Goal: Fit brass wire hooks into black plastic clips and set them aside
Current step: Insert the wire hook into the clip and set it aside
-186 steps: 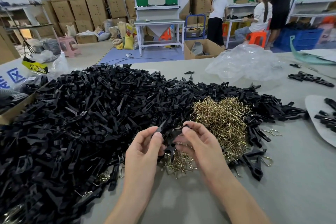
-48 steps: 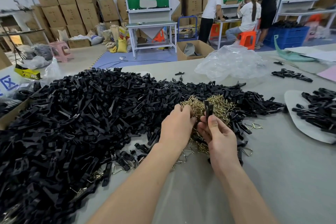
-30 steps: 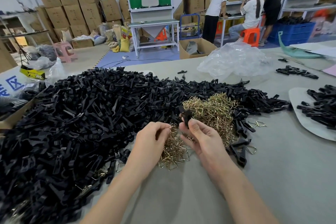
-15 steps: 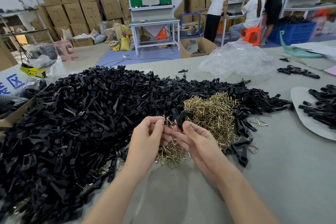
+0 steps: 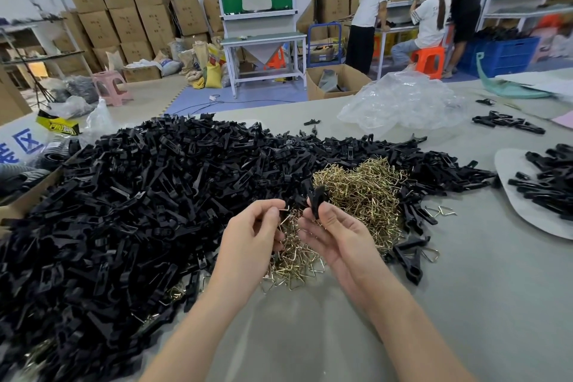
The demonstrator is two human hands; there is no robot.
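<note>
1. The left hand (image 5: 251, 242) has its fingers curled. Thumb and forefinger pinch a small wire hook (image 5: 284, 210), most of which is hidden by the fingers.
2. The right hand (image 5: 338, 236) grips a black clip (image 5: 317, 199) between thumb and fingertips. The clip stands upright above the hand, just beside the hook; whether the two touch cannot be told.
3. Both hands are held over the near edge of a heap of brass hooks (image 5: 362, 192), which spills toward the person in a loose tangle.
4. A much larger heap of black clips (image 5: 139, 211) lies to the left and curves round behind the brass heap, touching it.
5. A few loose hooks (image 5: 440, 211) lie on the grey table (image 5: 465, 304) just right of the heaps, with some single clips near them.
6. At the right edge a pale sheet (image 5: 521, 214) bears a small stack of clips (image 5: 548, 186), well apart from the hands. Whether these have hooks in them cannot be told.
7. Farther back on the table lie a crumpled clear plastic bag (image 5: 403, 102) and a short row of clips (image 5: 508, 122).
8. Beyond the table, three people (image 5: 369, 18) are gathered at a bench, and cardboard boxes (image 5: 124, 9) are stacked against the wall.
</note>
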